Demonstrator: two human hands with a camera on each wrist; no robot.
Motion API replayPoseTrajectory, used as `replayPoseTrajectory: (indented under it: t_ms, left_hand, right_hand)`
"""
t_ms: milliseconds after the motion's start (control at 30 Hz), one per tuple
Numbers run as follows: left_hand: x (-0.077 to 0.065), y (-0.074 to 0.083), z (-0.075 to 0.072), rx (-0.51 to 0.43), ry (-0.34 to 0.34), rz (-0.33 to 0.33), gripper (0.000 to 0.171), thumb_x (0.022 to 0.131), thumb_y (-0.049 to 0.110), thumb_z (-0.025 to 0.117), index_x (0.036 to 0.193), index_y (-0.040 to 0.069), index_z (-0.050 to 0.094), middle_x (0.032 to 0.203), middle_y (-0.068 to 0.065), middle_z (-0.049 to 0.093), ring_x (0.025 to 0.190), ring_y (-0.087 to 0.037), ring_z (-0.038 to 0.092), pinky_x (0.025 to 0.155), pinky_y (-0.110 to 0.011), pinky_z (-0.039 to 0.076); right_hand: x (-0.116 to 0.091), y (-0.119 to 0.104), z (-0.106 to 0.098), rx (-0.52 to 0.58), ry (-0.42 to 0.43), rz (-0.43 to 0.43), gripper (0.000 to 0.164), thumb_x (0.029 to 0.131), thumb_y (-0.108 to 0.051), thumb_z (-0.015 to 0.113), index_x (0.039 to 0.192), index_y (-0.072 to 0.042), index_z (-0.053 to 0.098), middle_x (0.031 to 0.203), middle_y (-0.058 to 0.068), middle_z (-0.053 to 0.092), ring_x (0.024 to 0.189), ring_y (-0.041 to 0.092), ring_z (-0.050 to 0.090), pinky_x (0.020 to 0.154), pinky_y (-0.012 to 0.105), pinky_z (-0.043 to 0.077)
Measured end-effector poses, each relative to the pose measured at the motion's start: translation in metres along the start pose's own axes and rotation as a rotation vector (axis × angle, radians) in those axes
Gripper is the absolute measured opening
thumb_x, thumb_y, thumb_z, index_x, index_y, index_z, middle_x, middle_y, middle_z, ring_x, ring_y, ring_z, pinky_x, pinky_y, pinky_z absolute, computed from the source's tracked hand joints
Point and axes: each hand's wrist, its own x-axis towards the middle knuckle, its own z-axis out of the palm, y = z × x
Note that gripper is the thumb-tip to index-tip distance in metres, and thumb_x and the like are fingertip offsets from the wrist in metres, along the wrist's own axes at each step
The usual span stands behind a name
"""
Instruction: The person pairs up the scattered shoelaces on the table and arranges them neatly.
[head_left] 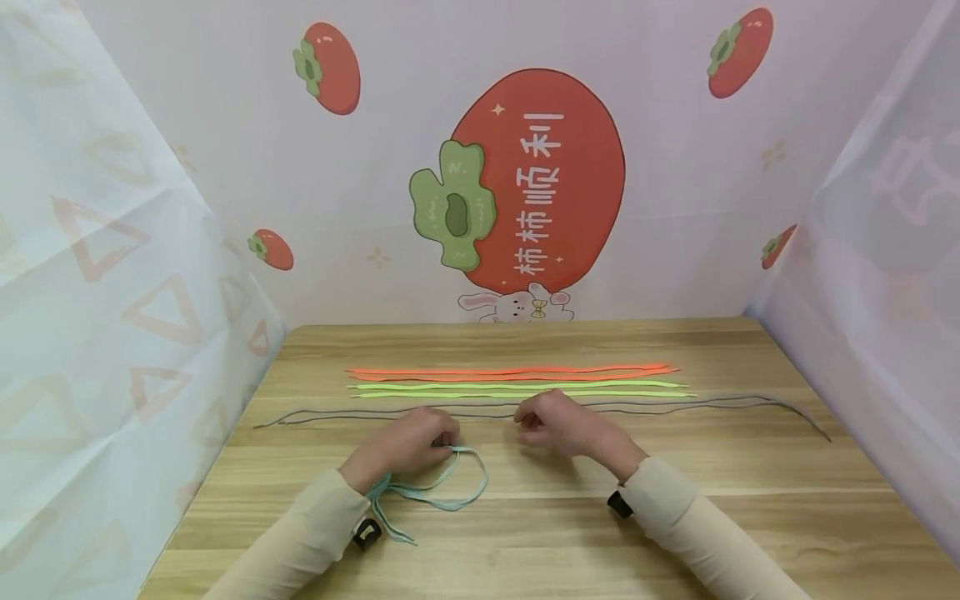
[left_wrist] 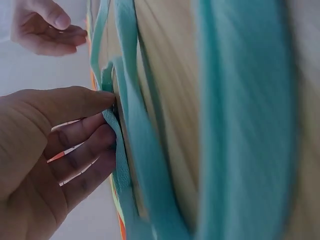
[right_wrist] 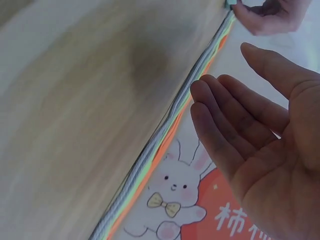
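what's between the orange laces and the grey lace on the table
The pair of green laces, lying parallel between the orange laces and grey lace; head view.

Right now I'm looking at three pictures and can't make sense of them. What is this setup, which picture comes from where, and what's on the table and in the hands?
No machine here: a person works with two bare hands. The wide picture comes from a camera on the head, looking down at a wooden table. The other two come from cameras worn on each wrist, so they look tilted and very close.

On the table lie pairs of laces stretched side by side: orange laces farthest, green laces next, grey laces nearest. A teal lace lies looped in front of them.

The left hand pinches the teal lace; the left wrist view shows its fingers on it. The right hand holds nothing, with its fingers relaxed beside the grey laces.
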Motion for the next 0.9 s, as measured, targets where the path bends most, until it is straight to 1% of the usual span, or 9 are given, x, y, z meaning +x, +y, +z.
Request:
replayPoseTrajectory:
  t_ms: [67,200,333,400,533,600,700,800,900]
  left_hand:
    - [0.004,0.005,0.003,-0.039,-0.011,-0.006,0.016,0.097,0.009,0.073,0.086,0.019,0.068,0.081,0.012,0.061,0.074,-0.006,0.056,0.067,-0.019,0.047]
    - [0.012,0.015,0.007,-0.132,-0.020,-0.012,0.013,0.099,0.010,0.072,0.090,0.018,0.070,0.079,0.012,0.060,0.072,-0.002,0.053,0.067,-0.019,0.048]
    - [0.020,0.024,0.009,-0.225,-0.018,-0.011,0.007,0.102,0.012,0.071,0.095,0.016,0.070,0.082,0.010,0.064,0.072,0.001,0.054,0.068,-0.019,0.050]
    - [0.023,0.028,0.009,-0.275,-0.011,-0.021,0.007,0.103,0.014,0.070,0.096,0.016,0.070,0.085,0.009,0.067,0.074,0.001,0.057,0.070,-0.019,0.052]
    - [0.026,0.034,0.007,-0.363,0.012,-0.040,0.009,0.103,0.015,0.070,0.095,0.020,0.069,0.093,0.009,0.071,0.085,0.000,0.064,0.078,-0.021,0.056]
    - [0.027,0.036,0.006,-0.391,0.023,-0.044,0.010,0.103,0.015,0.070,0.095,0.022,0.068,0.095,0.009,0.072,0.088,-0.001,0.066,0.081,-0.022,0.057]
    - [0.026,0.037,0.004,-0.418,0.029,-0.048,0.011,0.102,0.016,0.072,0.095,0.023,0.069,0.095,0.008,0.073,0.088,-0.002,0.067,0.082,-0.023,0.058]
    - [0.024,0.035,0.003,-0.438,0.026,-0.051,0.007,0.102,0.019,0.072,0.096,0.022,0.071,0.096,0.004,0.075,0.089,-0.002,0.068,0.082,-0.023,0.058]
    - [0.023,0.031,0.002,-0.464,0.026,-0.048,0.004,0.103,0.019,0.072,0.100,0.017,0.073,0.098,-0.001,0.076,0.090,-0.004,0.068,0.083,-0.024,0.058]
  right_hand:
    - [0.002,-0.003,0.004,0.012,-0.003,-0.012,0.021,0.098,-0.014,0.077,0.114,-0.002,0.077,0.099,0.002,0.077,0.086,0.007,0.066,0.078,0.026,0.059]
    - [0.005,-0.009,0.013,0.046,-0.022,-0.020,0.023,0.098,-0.019,0.078,0.116,-0.004,0.077,0.101,0.000,0.077,0.087,0.005,0.068,0.079,0.024,0.058]
    - [0.006,-0.012,0.019,0.111,-0.040,-0.034,0.021,0.098,-0.020,0.078,0.114,-0.006,0.078,0.099,-0.002,0.076,0.085,0.004,0.067,0.077,0.022,0.058]
    - [0.007,-0.013,0.021,0.139,-0.043,-0.044,0.018,0.099,-0.020,0.077,0.113,-0.009,0.078,0.099,-0.004,0.076,0.084,0.002,0.067,0.077,0.021,0.058]
    - [0.006,-0.014,0.024,0.167,-0.035,-0.071,0.010,0.101,-0.020,0.075,0.109,-0.016,0.078,0.096,-0.008,0.075,0.082,0.001,0.066,0.075,0.019,0.057]
    - [0.006,-0.014,0.024,0.174,-0.026,-0.083,0.008,0.102,-0.022,0.074,0.106,-0.017,0.078,0.093,-0.010,0.074,0.080,0.001,0.064,0.073,0.019,0.057]
    - [0.006,-0.015,0.024,0.177,-0.018,-0.093,0.008,0.102,-0.024,0.073,0.102,-0.018,0.079,0.089,-0.012,0.072,0.076,0.002,0.060,0.070,0.019,0.054]
    - [0.006,-0.016,0.024,0.185,-0.015,-0.085,0.010,0.103,-0.024,0.072,0.103,-0.017,0.080,0.090,-0.011,0.073,0.076,0.002,0.059,0.071,0.020,0.052]
    - [0.005,-0.015,0.024,0.192,-0.016,-0.073,0.012,0.104,-0.023,0.071,0.104,-0.016,0.080,0.092,-0.008,0.076,0.077,0.003,0.058,0.071,0.021,0.051]
